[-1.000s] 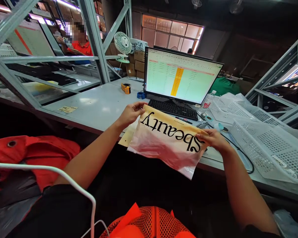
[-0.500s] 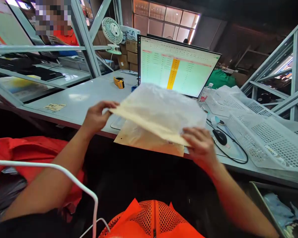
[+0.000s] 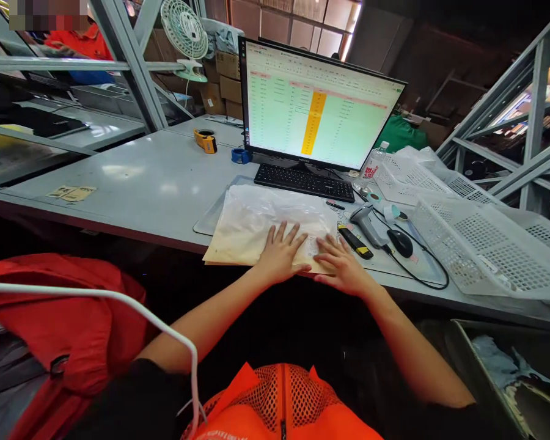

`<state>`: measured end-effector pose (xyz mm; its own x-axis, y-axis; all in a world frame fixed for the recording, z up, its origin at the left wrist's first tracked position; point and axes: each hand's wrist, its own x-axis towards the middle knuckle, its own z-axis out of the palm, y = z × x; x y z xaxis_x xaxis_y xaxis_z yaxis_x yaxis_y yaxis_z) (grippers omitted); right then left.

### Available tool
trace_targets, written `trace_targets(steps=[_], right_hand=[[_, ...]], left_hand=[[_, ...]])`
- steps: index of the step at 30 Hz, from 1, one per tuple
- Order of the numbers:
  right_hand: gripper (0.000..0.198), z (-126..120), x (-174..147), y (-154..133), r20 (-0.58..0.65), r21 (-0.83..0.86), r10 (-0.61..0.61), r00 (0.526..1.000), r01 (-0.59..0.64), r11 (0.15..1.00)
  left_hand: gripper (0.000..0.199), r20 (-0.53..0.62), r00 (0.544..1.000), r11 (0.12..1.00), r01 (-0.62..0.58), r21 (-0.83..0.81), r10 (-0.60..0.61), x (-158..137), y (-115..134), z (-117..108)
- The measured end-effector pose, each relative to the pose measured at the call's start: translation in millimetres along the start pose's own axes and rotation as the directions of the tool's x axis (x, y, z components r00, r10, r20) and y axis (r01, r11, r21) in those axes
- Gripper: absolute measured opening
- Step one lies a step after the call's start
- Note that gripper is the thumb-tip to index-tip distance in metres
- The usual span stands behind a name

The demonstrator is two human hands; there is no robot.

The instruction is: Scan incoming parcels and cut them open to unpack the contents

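A stack of pale, cream-edged plastic bags (image 3: 242, 220) lies flat at the desk's front edge, before the keyboard (image 3: 302, 182). My left hand (image 3: 282, 253) rests on the bags with its fingers spread. Beside it, my right hand (image 3: 341, 263) presses on their right front corner, fingers apart as well. Neither hand grips anything. Just right of the bags are a black-and-yellow box cutter (image 3: 355, 241) and a grey barcode scanner (image 3: 370, 226) with its cable.
A monitor (image 3: 279, 104) showing a spreadsheet stands behind the keyboard. White perforated baskets (image 3: 508, 244) and a mouse (image 3: 400, 242) are on the right. Rolls of yellow tape (image 3: 205, 140) and blue tape (image 3: 241, 156) sit further back. An open bin (image 3: 462, 342) stands low at right.
The bag that both hands held raised by its edges now lies on the other one on the desk. My hands have let go, moved closer together and flattened onto the stack.
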<state>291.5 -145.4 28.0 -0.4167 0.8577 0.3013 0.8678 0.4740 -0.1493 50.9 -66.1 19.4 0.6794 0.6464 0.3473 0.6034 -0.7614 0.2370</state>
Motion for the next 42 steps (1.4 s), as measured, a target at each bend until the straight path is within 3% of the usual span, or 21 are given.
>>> trace_targets(steps=[2,3,5,7,8,10,13,15,19,21,23,26,30,34,38,42], right_hand=[[0.034,-19.5,-5.4,24.2,-0.090,-0.046,0.159,0.983,-0.163,0.986],[0.035,-29.1,-7.2,38.3,-0.146,-0.070,0.283,0.948,-0.295,0.953],[0.044,-44.8,-6.2,66.2,-0.211,-0.120,0.558,0.803,-0.588,0.800],[0.056,-52.0,1.9,88.0,-0.166,-0.184,0.758,0.631,-0.775,0.605],[0.061,-51.9,7.9,95.6,-0.123,-0.223,0.814,0.568,-0.815,0.535],[0.060,-45.5,21.5,104.2,-0.074,-0.278,0.870,0.488,-0.848,0.452],[0.055,-32.5,39.0,107.4,-0.083,-0.271,0.909,0.408,-0.887,0.374],[0.055,-32.0,45.8,107.9,-0.055,-0.239,0.923,0.381,-0.903,0.358],[0.039,-68.7,43.3,103.3,0.067,-0.145,0.915,0.399,-0.903,0.404],[0.035,-101.0,34.1,91.6,0.248,0.008,0.852,0.461,-0.880,0.474],[0.038,-132.6,23.6,71.7,0.455,0.183,0.696,0.556,-0.823,0.538],[0.039,-162.9,15.6,34.8,0.591,0.276,0.485,0.645,-0.726,0.630],[0.034,-166.2,22.8,2.6,0.606,0.222,0.416,0.678,-0.646,0.731],[0.033,-154.7,27.5,3.4,0.604,0.213,0.421,0.677,-0.647,0.732],[0.039,-141.0,22.0,33.4,0.547,0.225,0.487,0.681,-0.680,0.698],[0.043,-108.2,24.1,82.7,0.248,0.093,0.719,0.649,-0.755,0.649]], left_hand=[[0.088,0.015,0.997,0.996,0.077,0.039,-0.078,11.3,-4.6,19.8],[0.089,0.013,0.996,0.995,0.088,0.047,-0.089,14.6,-7.6,25.9],[0.091,0.001,0.995,0.994,0.095,0.055,-0.095,17.2,-11.5,31.9],[0.092,-0.005,0.995,0.993,0.100,0.059,-0.100,16.7,-12.1,32.9],[0.092,-0.006,0.995,0.993,0.103,0.060,-0.102,16.2,-11.6,32.8],[0.093,-0.006,0.994,0.992,0.108,0.061,-0.108,15.3,-10.6,32.8],[0.094,0.000,0.994,0.992,0.110,0.060,-0.110,15.2,-10.4,34.0],[0.094,0.010,0.994,0.992,0.108,0.059,-0.109,15.2,-11.2,35.0],[0.097,-0.017,0.996,0.994,0.093,0.051,-0.092,13.4,-13.1,36.8],[0.097,-0.042,0.996,0.995,0.081,0.051,-0.079,12.3,-13.7,37.4],[0.097,-0.046,0.996,0.996,0.075,0.048,-0.073,11.5,-14.0,37.8],[0.096,-0.044,0.996,0.997,0.075,0.036,-0.073,11.5,-14.2,37.9],[0.096,-0.040,0.996,0.996,0.082,0.028,-0.081,12.3,-14.2,38.2],[0.097,-0.047,0.996,0.997,0.078,0.022,-0.077,11.4,-13.7,37.5],[0.094,-0.089,0.994,0.996,0.070,0.051,-0.066,9.1,-15.1,40.7],[0.092,-0.135,0.990,0.994,0.057,0.090,-0.044,8.5,-18.8,48.1]])
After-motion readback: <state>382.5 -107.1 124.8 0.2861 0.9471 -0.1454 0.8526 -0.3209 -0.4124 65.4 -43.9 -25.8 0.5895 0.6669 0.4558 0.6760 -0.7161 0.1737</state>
